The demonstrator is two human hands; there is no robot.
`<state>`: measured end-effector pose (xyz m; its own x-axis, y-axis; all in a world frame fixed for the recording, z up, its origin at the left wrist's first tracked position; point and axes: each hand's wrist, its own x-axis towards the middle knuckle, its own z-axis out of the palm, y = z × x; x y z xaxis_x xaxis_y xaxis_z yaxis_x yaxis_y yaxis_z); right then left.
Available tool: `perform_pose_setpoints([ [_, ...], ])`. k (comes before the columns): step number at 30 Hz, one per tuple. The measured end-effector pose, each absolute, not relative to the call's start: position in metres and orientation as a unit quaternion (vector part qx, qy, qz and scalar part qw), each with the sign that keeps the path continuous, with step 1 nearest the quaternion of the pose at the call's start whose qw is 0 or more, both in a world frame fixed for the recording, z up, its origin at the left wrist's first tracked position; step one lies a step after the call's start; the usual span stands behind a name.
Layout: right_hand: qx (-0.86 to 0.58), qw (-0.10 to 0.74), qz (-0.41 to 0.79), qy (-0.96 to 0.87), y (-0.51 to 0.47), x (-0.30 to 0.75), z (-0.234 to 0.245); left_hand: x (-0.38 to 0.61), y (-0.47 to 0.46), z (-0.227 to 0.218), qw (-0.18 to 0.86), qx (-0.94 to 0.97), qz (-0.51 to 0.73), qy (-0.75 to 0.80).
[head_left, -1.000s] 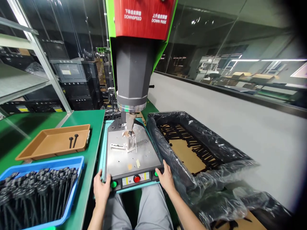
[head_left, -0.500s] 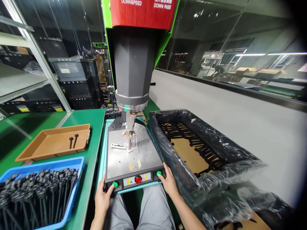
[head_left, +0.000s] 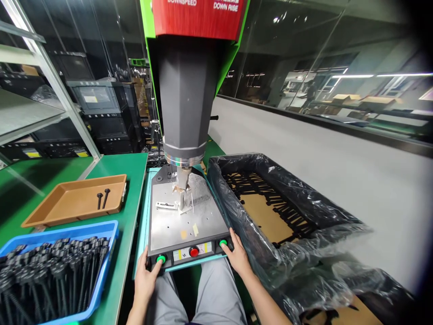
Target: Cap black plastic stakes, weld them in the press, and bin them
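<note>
My left hand [head_left: 145,280] rests at the front left corner of the press base [head_left: 203,225], thumb on a green button [head_left: 161,259]. At the front right corner, my right hand [head_left: 238,257] has its thumb on the other green button [head_left: 223,243]. The fingers of both hands are spread along the base's sides, and neither hand holds a loose part. Between the buttons sits a red button [head_left: 194,252]. Above the metal plate, the press's horn [head_left: 183,177] reaches down to a small fixture [head_left: 184,201]. Whatever lies under the horn's tip is hidden.
To the left, a brown tray [head_left: 74,207] has two black bolt-like parts [head_left: 103,198]. A blue bin [head_left: 111,253] holds many similar parts [head_left: 50,275]. On the right stands a plastic-lined box [head_left: 304,194] with black parts laid on cardboard [head_left: 267,219].
The press head and horn have come down closer to the fixture, and the dark tip seen there before is now hidden. Both hands keep their places on the buttons.
</note>
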<state>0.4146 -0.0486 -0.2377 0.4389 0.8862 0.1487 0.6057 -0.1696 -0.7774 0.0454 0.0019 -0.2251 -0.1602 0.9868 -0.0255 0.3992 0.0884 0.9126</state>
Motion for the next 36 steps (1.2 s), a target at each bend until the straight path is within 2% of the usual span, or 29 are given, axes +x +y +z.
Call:
perform_pose_setpoints([
  [12,-0.748,0.408,0.166,-0.497,-0.047,0.411,-0.239,0.046,0.004,-0.223,0.373,0.499,0.441,0.646],
  [15,-0.747,0.413,0.158,-0.496,-0.047,0.412,-0.241,0.054,0.006,-0.203,0.298,0.490,0.455,0.681],
  [18,-0.747,0.416,0.153,-0.496,-0.047,0.412,-0.241,0.068,0.013,-0.176,0.224,0.533,0.523,0.626],
  [21,-0.748,0.416,0.156,-0.493,-0.047,0.411,-0.241,0.086,0.027,-0.150,0.274,0.577,0.562,0.525],
  [26,-0.745,0.425,0.168,-0.486,-0.047,0.408,-0.239,0.116,0.058,-0.113,0.384,0.607,0.548,0.428],
  [33,-0.745,0.439,0.161,-0.476,-0.044,0.407,-0.234,0.144,0.102,-0.087,0.475,0.617,0.467,0.419],
  [36,-0.742,0.461,0.094,-0.478,-0.049,0.396,-0.221,0.151,0.114,-0.088,0.495,0.607,0.462,0.415],
])
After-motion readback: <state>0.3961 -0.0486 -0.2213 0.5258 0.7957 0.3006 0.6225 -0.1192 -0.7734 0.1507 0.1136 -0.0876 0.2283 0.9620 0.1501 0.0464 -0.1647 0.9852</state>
